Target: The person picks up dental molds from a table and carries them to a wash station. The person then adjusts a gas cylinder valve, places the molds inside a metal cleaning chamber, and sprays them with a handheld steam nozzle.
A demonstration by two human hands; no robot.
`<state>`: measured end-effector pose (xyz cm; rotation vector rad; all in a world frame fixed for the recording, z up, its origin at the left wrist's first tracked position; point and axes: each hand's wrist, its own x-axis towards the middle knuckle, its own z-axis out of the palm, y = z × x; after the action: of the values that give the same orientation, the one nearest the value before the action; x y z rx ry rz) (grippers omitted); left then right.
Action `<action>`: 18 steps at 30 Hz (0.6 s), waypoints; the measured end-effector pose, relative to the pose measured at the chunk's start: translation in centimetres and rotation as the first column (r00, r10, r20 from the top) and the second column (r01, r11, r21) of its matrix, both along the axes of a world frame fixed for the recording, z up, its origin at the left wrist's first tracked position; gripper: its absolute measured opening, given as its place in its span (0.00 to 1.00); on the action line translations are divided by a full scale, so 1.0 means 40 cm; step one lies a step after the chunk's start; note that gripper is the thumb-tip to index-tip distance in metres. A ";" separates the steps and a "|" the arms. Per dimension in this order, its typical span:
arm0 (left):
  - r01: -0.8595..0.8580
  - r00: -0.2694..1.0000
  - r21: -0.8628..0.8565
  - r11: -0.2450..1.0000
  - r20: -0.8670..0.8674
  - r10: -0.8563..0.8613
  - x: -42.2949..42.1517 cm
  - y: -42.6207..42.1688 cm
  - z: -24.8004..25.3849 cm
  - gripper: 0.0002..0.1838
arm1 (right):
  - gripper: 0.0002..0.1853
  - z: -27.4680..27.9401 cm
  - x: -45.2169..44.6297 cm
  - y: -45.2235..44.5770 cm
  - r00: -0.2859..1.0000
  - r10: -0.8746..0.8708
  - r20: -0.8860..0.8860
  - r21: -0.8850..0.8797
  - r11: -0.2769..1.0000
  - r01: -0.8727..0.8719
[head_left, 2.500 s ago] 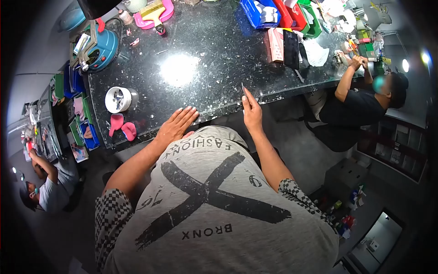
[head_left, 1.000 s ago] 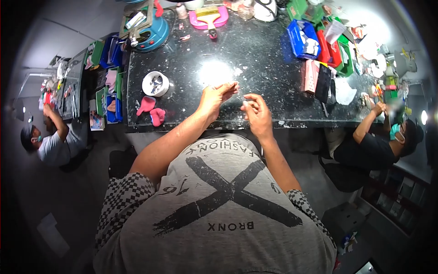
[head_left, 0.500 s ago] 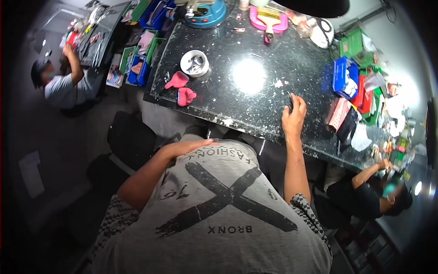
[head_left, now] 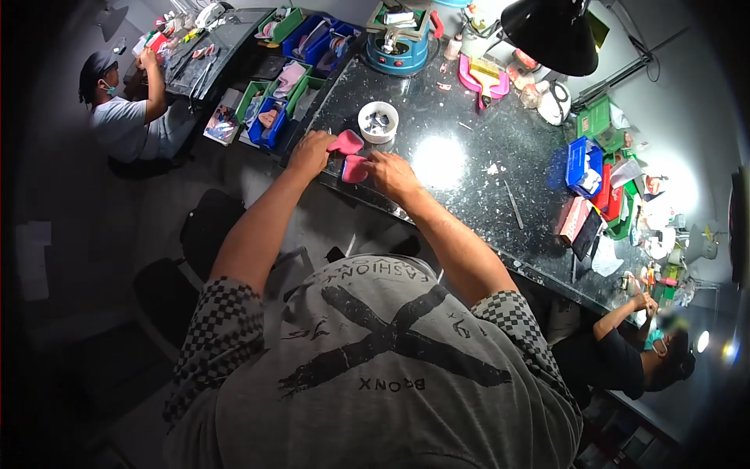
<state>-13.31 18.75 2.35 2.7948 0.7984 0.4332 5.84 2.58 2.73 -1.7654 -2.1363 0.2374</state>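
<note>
Two pink dental impression trays lie near the bench's front edge, the upper tray (head_left: 348, 141) just above the lower tray (head_left: 355, 169). My left hand (head_left: 309, 155) is closed at the left end of the upper one, over its handle. From the other side, the fingers of my right hand (head_left: 395, 177) close on the lower one's right end, hiding that handle. Just behind the trays stands a white bowl (head_left: 377, 123) with small metal pieces inside. A slim metal hand tool (head_left: 514, 205) lies on the bench, apart from both hands.
The dark speckled bench (head_left: 469, 211) carries a blue machine (head_left: 397, 53), a brush on a pink dustpan (head_left: 486, 84) and a black lamp (head_left: 551, 35). Blue bins (head_left: 584, 166) line the right side. One co-worker (head_left: 129, 109) sits left, another (head_left: 625, 352) right.
Both hands have reached to the pink trays, my left from my shirt and my right from the bench's right side. The slim tool now lies free there. The view has shifted.
</note>
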 end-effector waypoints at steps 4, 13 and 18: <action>-0.020 0.999 -0.021 1.000 -0.041 0.019 -0.018 -0.013 0.005 0.21 | 0.12 -0.007 -0.009 -0.065 0.972 -0.151 -0.179 0.071 0.984 0.166; 0.176 0.950 -0.094 0.980 0.276 -0.144 0.004 -0.012 -0.012 0.15 | 0.13 0.007 -0.098 -0.174 -0.002 -0.432 -0.902 -0.402 0.836 0.375; 0.172 0.710 -0.735 0.656 0.554 0.434 -0.045 -0.075 -0.034 0.15 | 0.11 0.138 -0.163 -0.209 -0.337 -0.346 -0.876 -0.416 0.895 0.163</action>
<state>-15.11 15.76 1.00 1.5771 0.7580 0.8774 -0.67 -5.77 8.25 -1.0551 -0.3333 1.2205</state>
